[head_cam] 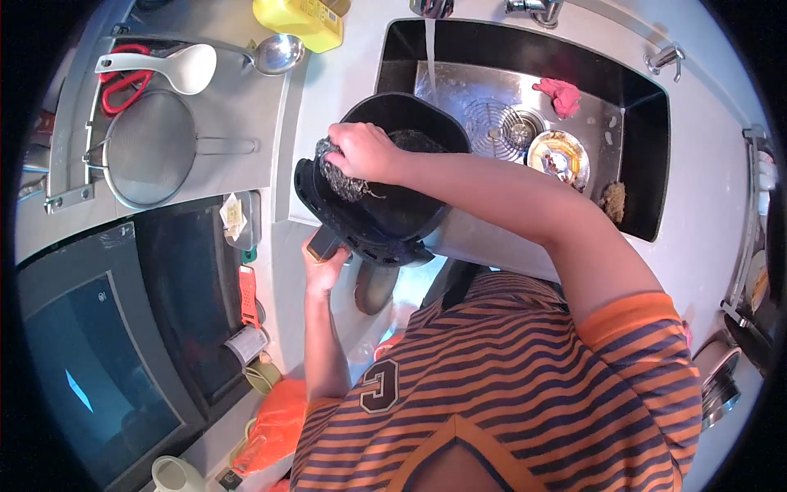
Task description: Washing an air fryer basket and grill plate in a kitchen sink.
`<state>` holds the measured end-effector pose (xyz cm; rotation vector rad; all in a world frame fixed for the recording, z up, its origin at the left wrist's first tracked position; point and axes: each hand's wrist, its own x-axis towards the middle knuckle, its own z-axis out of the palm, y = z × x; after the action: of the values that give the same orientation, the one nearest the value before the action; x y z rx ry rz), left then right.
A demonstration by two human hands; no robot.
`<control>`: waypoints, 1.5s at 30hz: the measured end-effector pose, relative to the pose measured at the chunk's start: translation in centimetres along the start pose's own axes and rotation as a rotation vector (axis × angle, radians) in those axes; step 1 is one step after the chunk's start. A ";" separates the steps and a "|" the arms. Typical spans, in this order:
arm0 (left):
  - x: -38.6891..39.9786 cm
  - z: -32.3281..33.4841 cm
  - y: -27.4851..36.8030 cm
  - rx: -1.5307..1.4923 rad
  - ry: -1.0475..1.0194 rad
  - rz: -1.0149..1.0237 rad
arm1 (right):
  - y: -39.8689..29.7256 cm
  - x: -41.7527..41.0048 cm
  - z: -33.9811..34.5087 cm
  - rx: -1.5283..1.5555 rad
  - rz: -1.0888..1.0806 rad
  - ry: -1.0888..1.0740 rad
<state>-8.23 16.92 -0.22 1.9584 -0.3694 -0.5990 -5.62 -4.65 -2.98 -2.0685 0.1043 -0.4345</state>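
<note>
My left hand (pixel 326 261) grips the handle of a black air fryer basket (pixel 399 209), which is tilted at the sink's left edge. My right hand (pixel 363 150) presses a dark, wiry scouring pad (pixel 344 178) against the basket's rim and inner wall. Water (pixel 431 58) runs from the tap into the sink beside the basket. On the steel sink floor lie a round wire rack (pixel 492 123) near the drain, a pink cloth (pixel 559 97), a soiled shiny bowl (pixel 558 157) and a tan scrubber (pixel 614 202).
A fine-mesh strainer (pixel 150 147), a white ladle (pixel 190 69), a metal ladle (pixel 279 54) and red-handled scissors (pixel 123 98) are at the left. A yellow bottle (pixel 301 21) stands behind. The counter rim surrounds the black-walled sink (pixel 645 147). Another small tap (pixel 667 58) is at the right.
</note>
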 end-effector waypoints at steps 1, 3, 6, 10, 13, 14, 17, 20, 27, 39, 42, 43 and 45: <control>0.0 -0.1 0.2 -0.017 0.006 -0.035 | 0.1 0.2 0.1 -0.001 0.108 0.016; 0.2 -0.4 -0.2 -0.003 -0.003 -0.015 | 0.4 0.0 0.5 -0.012 0.221 0.034; 0.0 0.0 -0.5 -0.007 0.027 0.007 | 1.0 0.5 0.5 -0.025 0.520 -0.015; -0.9 -0.4 -1.3 0.013 0.059 0.018 | -1.6 -0.3 1.8 0.248 0.296 0.033; -0.1 -0.4 -1.1 -0.017 0.023 -0.009 | -1.2 0.5 1.2 0.203 0.424 0.154; -0.1 -0.4 -1.5 -0.036 0.039 0.001 | -0.9 0.6 1.0 0.176 0.476 0.144; 0.1 -0.4 -1.2 -0.030 0.024 0.006 | 0.3 0.8 0.8 0.082 0.530 0.266; -0.2 0.3 -1.4 -0.057 0.046 -0.023 | 3.1 0.7 -0.5 -0.051 0.734 0.139; -0.5 -0.1 -2.7 -0.039 0.029 0.034 | 0.1 -0.6 2.6 0.077 0.294 0.078; -0.9 0.1 -3.1 -0.070 0.062 0.041 | -0.5 0.0 2.6 0.045 0.386 -0.005; -0.7 0.0 -2.8 -0.064 0.029 0.027 | 1.6 0.4 1.7 -0.043 0.701 0.073; -0.6 0.1 -2.9 -0.063 0.027 0.031 | 2.2 0.8 1.3 -0.047 0.761 0.037; -1.0 0.1 -3.8 -0.015 0.058 0.084 | 1.8 0.7 1.8 -0.076 0.683 -0.062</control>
<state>-9.14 19.00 -3.39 1.9312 -0.4079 -0.4883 -4.13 -4.32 -5.15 -1.9684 0.7703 0.0563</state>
